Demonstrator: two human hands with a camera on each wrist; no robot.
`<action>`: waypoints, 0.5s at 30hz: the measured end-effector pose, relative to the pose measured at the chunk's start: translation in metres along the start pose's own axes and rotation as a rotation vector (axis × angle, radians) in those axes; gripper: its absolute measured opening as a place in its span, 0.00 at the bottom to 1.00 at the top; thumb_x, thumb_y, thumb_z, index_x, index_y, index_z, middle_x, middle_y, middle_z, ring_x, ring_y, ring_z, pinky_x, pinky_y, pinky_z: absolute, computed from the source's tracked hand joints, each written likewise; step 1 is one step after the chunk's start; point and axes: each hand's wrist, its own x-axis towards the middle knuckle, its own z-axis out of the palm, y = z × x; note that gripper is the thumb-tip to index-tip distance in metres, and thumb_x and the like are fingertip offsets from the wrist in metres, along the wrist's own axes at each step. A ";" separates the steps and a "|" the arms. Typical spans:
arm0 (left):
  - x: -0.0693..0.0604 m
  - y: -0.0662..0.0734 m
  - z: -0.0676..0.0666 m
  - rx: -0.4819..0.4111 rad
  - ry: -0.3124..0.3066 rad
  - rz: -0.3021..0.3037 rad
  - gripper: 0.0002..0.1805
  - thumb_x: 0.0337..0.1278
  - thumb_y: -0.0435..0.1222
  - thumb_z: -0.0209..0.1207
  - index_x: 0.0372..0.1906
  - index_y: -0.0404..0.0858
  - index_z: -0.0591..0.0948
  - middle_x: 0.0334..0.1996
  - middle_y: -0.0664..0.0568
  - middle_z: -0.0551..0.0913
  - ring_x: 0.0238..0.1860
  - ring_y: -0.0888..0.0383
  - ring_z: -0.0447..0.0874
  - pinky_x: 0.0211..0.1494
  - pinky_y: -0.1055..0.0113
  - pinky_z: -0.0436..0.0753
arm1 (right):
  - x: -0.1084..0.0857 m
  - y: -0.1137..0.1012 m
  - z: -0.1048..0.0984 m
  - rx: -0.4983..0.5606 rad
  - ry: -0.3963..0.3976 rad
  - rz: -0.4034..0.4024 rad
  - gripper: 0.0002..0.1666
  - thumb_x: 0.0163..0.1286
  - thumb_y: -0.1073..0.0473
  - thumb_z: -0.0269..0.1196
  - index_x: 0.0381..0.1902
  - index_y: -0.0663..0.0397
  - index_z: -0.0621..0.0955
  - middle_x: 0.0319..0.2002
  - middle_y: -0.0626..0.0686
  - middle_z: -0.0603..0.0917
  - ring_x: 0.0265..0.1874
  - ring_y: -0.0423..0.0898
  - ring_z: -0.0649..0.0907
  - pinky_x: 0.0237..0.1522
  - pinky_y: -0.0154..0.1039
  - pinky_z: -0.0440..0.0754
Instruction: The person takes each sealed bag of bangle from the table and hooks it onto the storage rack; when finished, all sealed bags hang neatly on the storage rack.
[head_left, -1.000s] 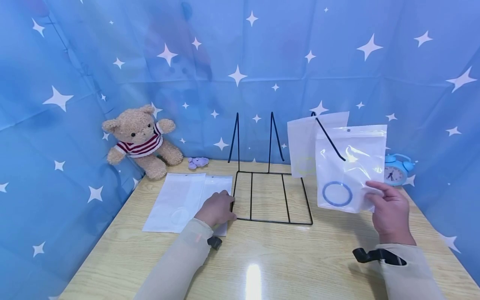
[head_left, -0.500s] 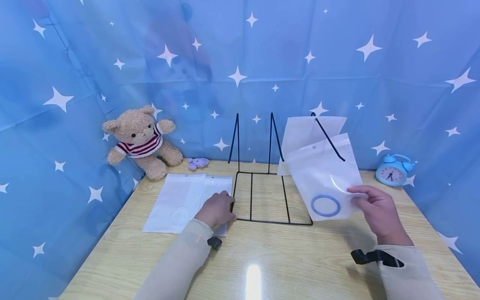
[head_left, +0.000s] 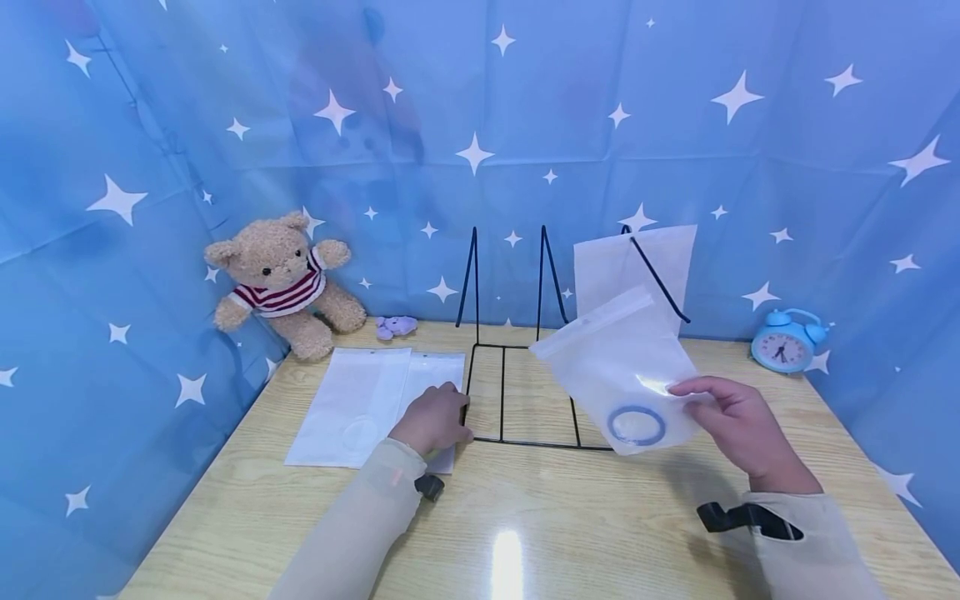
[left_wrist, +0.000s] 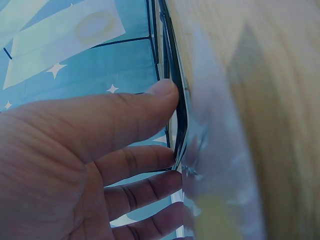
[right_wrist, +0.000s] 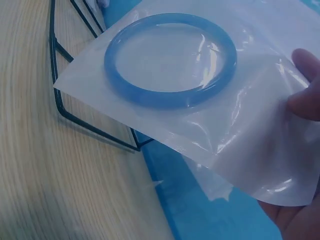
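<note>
Lowered and tilted over since a second ago: the bag [head_left: 611,358] in your right hand [head_left: 742,435].
Your right hand pinches it by the lower right edge, blue ring [right_wrist: 155,99] inside, held up before the right part of the rack [head_left: 503,390]; your left hand [head_left: 433,419] grips the rack's left side. Another bag [head_left: 600,267] hangs on the right hook [head_left: 662,284]; two flat bags [head_left: 352,400] lie left of the rack, one partly hidden by your left hand. Behind them sit a bear [head_left: 272,254] and purple toy [head_left: 396,326]; a clock [head_left: 782,348] stands back right.
</note>
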 end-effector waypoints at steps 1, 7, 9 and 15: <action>0.000 0.000 0.000 -0.001 0.000 -0.001 0.36 0.56 0.45 0.76 0.69 0.38 0.82 0.63 0.44 0.80 0.61 0.42 0.80 0.63 0.48 0.83 | 0.000 -0.002 0.001 0.005 -0.005 -0.014 0.12 0.75 0.71 0.62 0.51 0.60 0.88 0.51 0.25 0.83 0.45 0.30 0.83 0.41 0.28 0.85; -0.001 0.001 -0.001 -0.005 -0.003 -0.001 0.36 0.56 0.45 0.76 0.69 0.38 0.81 0.64 0.44 0.80 0.61 0.42 0.80 0.63 0.47 0.82 | -0.002 -0.013 0.002 0.033 -0.017 -0.060 0.14 0.75 0.73 0.61 0.50 0.59 0.89 0.50 0.27 0.85 0.43 0.31 0.84 0.40 0.27 0.85; -0.001 0.001 0.000 -0.005 -0.003 -0.001 0.36 0.56 0.44 0.77 0.69 0.38 0.81 0.63 0.44 0.80 0.61 0.42 0.80 0.63 0.47 0.82 | -0.003 -0.016 0.002 0.034 -0.017 -0.079 0.14 0.74 0.73 0.61 0.49 0.58 0.90 0.50 0.28 0.86 0.42 0.33 0.83 0.38 0.26 0.84; 0.000 0.000 0.001 0.000 -0.001 -0.001 0.35 0.56 0.45 0.77 0.69 0.38 0.82 0.63 0.44 0.80 0.61 0.43 0.80 0.63 0.48 0.82 | -0.008 -0.027 0.003 0.074 -0.041 -0.141 0.17 0.74 0.75 0.61 0.48 0.53 0.90 0.50 0.37 0.89 0.40 0.35 0.82 0.36 0.29 0.82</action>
